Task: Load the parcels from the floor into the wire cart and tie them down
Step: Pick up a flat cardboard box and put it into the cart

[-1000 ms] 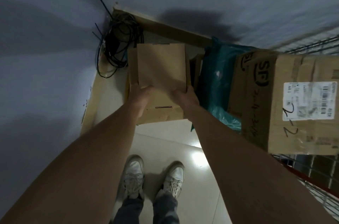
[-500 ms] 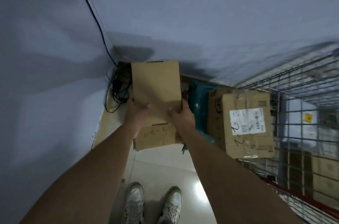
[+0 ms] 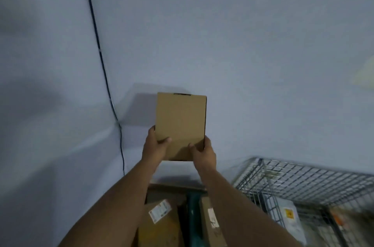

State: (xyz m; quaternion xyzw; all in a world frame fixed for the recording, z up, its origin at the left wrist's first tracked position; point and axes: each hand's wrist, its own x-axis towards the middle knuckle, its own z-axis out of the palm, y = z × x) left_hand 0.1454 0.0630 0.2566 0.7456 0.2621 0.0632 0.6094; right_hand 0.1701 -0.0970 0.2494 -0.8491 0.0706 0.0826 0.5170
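A plain brown cardboard parcel [image 3: 180, 125] is held up in front of the wall, well above the floor. My left hand [image 3: 154, 146] grips its lower left edge, thumb on the front face. My right hand [image 3: 203, 150] grips its lower right corner the same way. The wire cart [image 3: 303, 184] stands at the lower right, its mesh wall tilted in view, with a white parcel bearing a yellow sticker [image 3: 288, 218] inside. Below my arms lie other parcels: a brown box with a white label [image 3: 159, 220], a teal bag [image 3: 193, 218] and a labelled brown box [image 3: 210, 224].
A pale blue-grey wall fills most of the view, with the room corner at the left. A dark cable [image 3: 102, 64] runs down that corner. The cart's mesh and its contents are blurred.
Both hands have lifted the brown parcel from the floor up to chest height. The view has swung upward, so my feet and the floor tiles have left the frame.
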